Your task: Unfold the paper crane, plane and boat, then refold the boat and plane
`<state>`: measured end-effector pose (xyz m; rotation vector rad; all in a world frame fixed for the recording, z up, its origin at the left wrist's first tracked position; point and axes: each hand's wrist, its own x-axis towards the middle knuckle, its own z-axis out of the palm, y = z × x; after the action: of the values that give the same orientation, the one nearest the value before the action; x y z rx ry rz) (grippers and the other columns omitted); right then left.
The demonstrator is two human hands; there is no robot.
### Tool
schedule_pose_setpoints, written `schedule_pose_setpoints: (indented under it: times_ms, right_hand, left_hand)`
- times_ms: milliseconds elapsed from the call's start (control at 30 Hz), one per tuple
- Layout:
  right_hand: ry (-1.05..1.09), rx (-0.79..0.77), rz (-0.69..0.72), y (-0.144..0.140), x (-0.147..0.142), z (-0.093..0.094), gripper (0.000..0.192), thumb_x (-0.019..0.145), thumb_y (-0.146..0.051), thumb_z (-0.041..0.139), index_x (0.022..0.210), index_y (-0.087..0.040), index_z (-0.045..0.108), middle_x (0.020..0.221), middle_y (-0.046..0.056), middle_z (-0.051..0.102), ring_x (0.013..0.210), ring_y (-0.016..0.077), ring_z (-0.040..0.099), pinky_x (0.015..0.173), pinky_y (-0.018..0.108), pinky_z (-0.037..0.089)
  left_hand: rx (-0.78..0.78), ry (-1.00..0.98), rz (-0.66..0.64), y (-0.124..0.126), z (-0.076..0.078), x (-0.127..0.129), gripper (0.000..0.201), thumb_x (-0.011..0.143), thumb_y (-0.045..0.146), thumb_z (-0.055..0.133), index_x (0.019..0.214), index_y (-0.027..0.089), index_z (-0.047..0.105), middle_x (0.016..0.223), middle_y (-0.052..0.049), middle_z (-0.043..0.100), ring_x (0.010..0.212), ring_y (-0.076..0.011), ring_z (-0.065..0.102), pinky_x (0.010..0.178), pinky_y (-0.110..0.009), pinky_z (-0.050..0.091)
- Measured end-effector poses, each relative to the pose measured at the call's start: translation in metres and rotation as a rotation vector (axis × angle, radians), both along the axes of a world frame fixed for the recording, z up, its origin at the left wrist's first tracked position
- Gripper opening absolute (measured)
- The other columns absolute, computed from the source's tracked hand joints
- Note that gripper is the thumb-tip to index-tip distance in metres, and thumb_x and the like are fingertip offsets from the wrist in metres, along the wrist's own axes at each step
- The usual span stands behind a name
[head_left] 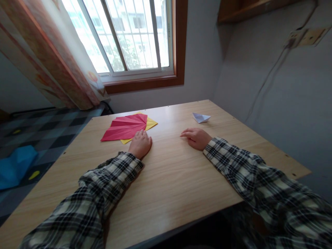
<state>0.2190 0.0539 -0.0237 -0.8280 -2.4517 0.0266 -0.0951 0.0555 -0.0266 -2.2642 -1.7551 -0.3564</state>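
Nearest us, our two plaid sleeves run out over the wooden table (168,180), and we place everything else by the red pleated paper (126,127) lying on it. Our left hand (140,143) rests at that paper's near right corner, fingers loosely curled, their tips touching or just short of the edge; we cannot tell which, and it grips nothing. Our right hand (195,138) lies well to the right of the red paper, flat on the bare wood, fingers relaxed and pointing back toward it, also holding nothing.

The red paper sits on a yellow sheet (150,123), which peeks out beneath it at the right and near edges. We judge the red piece light and thin, stiffened a little along its fan creases, easily crumpled or slid on the smooth top; a pinch at the narrow near right corner, where the pleats gather, looks the safest hold.

Farther right and back stands a small white paper boat (201,118), apart from both hands. Behind the red paper hang a patterned curtain (57,58) and a barred window (129,34).
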Motion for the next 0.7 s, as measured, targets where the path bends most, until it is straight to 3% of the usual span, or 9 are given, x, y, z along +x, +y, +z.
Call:
schedule_pose_setpoints:
  times_ms: [167, 400, 567, 700]
  right_hand:
    - [-0.041, -0.041, -0.012, 0.003, 0.001, -0.001, 0.036, 0.082, -0.007, 0.051, 0.109, -0.02, 0.071, 0.115, 0.008, 0.071, 0.101, 0.0196, 0.067, 0.09, 0.034, 0.052]
    - [-0.029, -0.047, 0.032, 0.006, 0.002, -0.004, 0.033, 0.083, -0.007, 0.053, 0.108, -0.02, 0.071, 0.11, 0.008, 0.072, 0.1, 0.0203, 0.067, 0.089, 0.035, 0.052]
    - [-0.045, -0.061, 0.017, 0.007, 0.002, -0.005, 0.032, 0.085, -0.008, 0.053, 0.109, -0.018, 0.071, 0.109, 0.01, 0.072, 0.099, 0.0214, 0.067, 0.089, 0.035, 0.052]
    - [-0.005, -0.108, -0.02, 0.005, 0.001, -0.003, 0.035, 0.088, -0.011, 0.051, 0.118, -0.017, 0.068, 0.107, 0.009, 0.073, 0.097, 0.021, 0.067, 0.089, 0.036, 0.051]
  left_hand:
    - [0.028, -0.027, 0.059, -0.003, 0.002, 0.003, 0.055, 0.091, 0.032, 0.038, 0.129, -0.004, 0.053, 0.134, -0.032, 0.055, 0.129, -0.0401, 0.05, 0.109, -0.052, 0.037]
    - [0.061, -0.246, 0.126, -0.001, 0.0, 0.006, 0.067, 0.088, 0.032, 0.046, 0.146, 0.0, 0.036, 0.15, -0.027, 0.042, 0.143, -0.0396, 0.035, 0.118, -0.054, 0.026]
    - [0.278, -0.247, -0.011, -0.01, 0.011, 0.013, 0.073, 0.091, 0.034, 0.045, 0.151, -0.002, 0.027, 0.155, -0.026, 0.034, 0.144, -0.0395, 0.03, 0.119, -0.055, 0.022]
    - [0.337, -0.198, -0.168, -0.016, 0.018, 0.019, 0.069, 0.092, 0.031, 0.045, 0.152, 0.002, 0.027, 0.152, -0.026, 0.039, 0.143, -0.0379, 0.033, 0.119, -0.057, 0.023]
